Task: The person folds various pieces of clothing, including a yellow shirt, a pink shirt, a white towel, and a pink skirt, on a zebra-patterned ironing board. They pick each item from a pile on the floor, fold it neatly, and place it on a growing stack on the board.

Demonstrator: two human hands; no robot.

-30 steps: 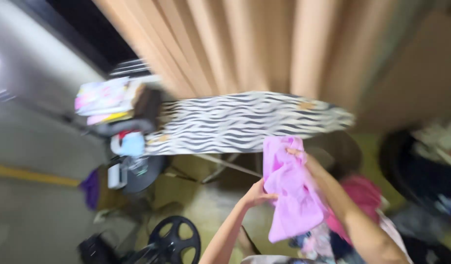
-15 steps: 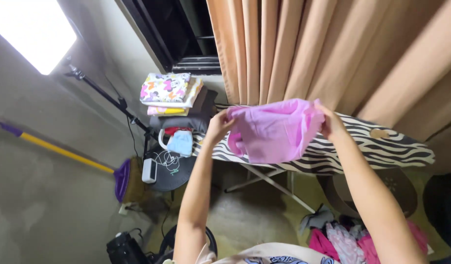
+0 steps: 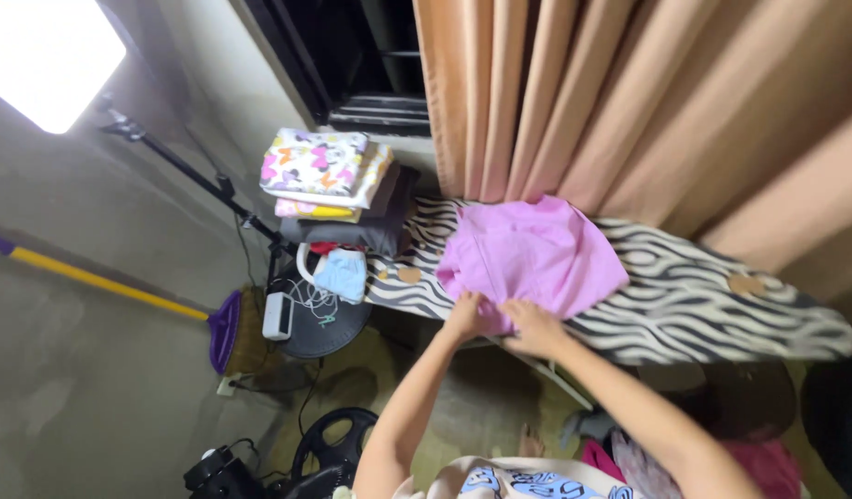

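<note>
The left hand [image 3: 465, 314] and right hand [image 3: 529, 325] are pinching the near hem of the soft pink cotton garment [image 3: 529, 254], which is lying on the zebra-striped ironing board [image 3: 722, 296]. Both grips are looking closed on the cloth. Pulling evenly toward the body is likely smoothing it best.

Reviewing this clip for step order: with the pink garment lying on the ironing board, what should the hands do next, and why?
Probably slide apart to smooth it flat. Both the left hand and right hand pinch the near edge of the pink garment, which lies bunched and creased across the zebra-striped ironing board.
</note>
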